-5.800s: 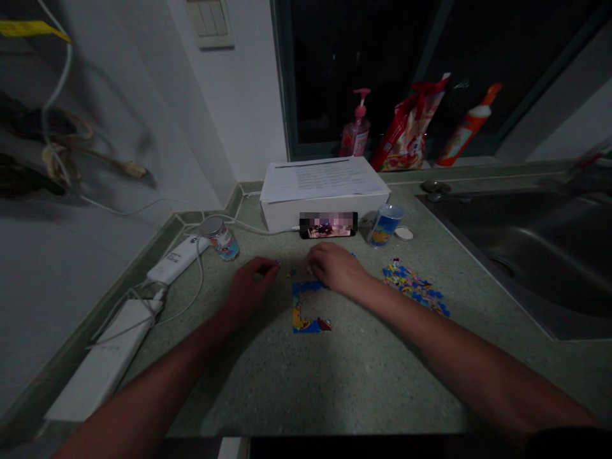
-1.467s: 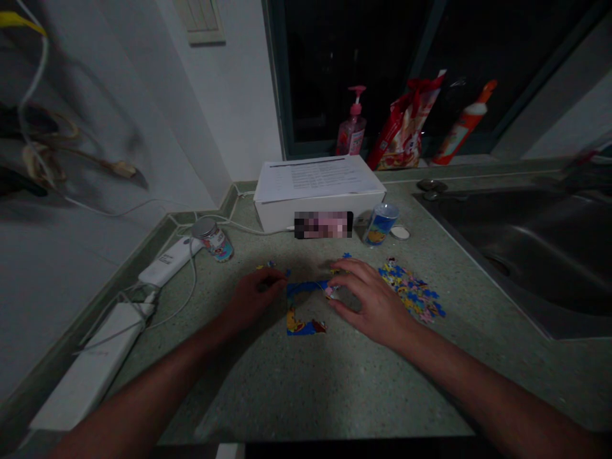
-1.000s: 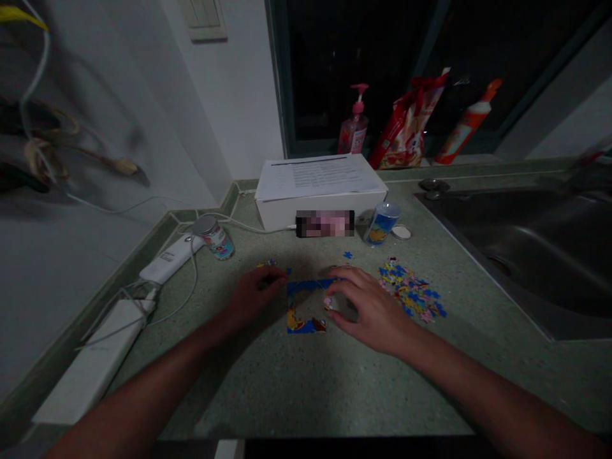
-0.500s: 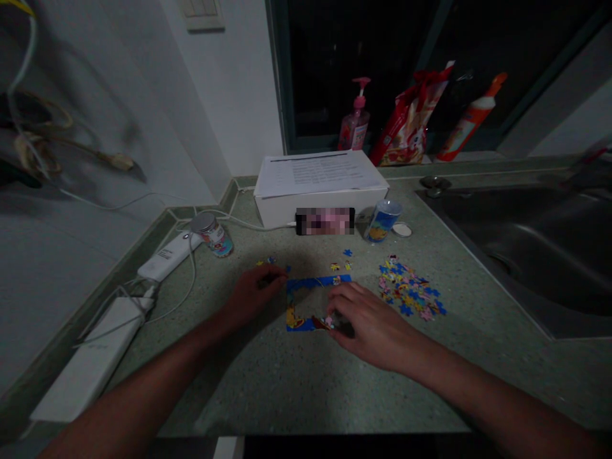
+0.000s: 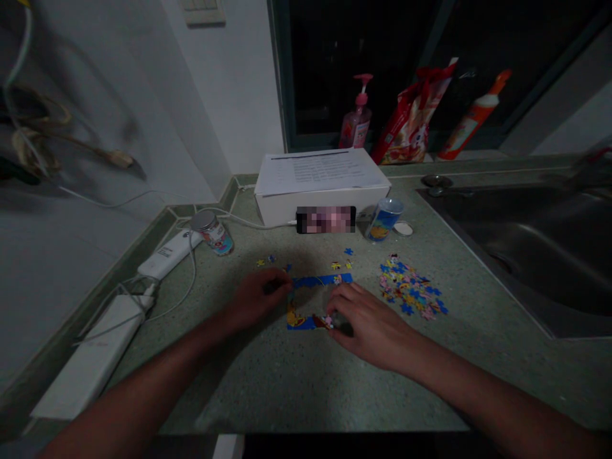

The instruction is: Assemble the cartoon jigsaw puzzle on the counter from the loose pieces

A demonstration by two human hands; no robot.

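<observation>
- Blue jigsaw border point(image 5: 321, 280) is laid flat on the counter point(image 5: 248, 389), long axis running crosswise, right side open.
- Left hand point(image 5: 258, 298) is curled at its top-left corner; any held piece cannot be made out.
- Right hand point(image 5: 370, 325) is loosely arched beside a pink piece point(image 5: 328, 320) at the bottom edge; no clear hold is shown.
- Top edge is seen longer rightward than earlier.

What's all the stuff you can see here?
Jigsaw border: one, blue, on the counter.
Loose puzzle pieces: many, mixed colours, right of it.
Cardboard box: one, white, at the back.
Cup: one, blue, right of the box.
Can: one, silver-lidded, left of the box.
Pump bottle: one, pink, behind the box.
Bag: one, red, beside it.
Sink: one, steel, right.
Power strips: two, white, left.
Left hand: one, at the border's left end.
Right hand: one, on the border's bottom edge.
</observation>
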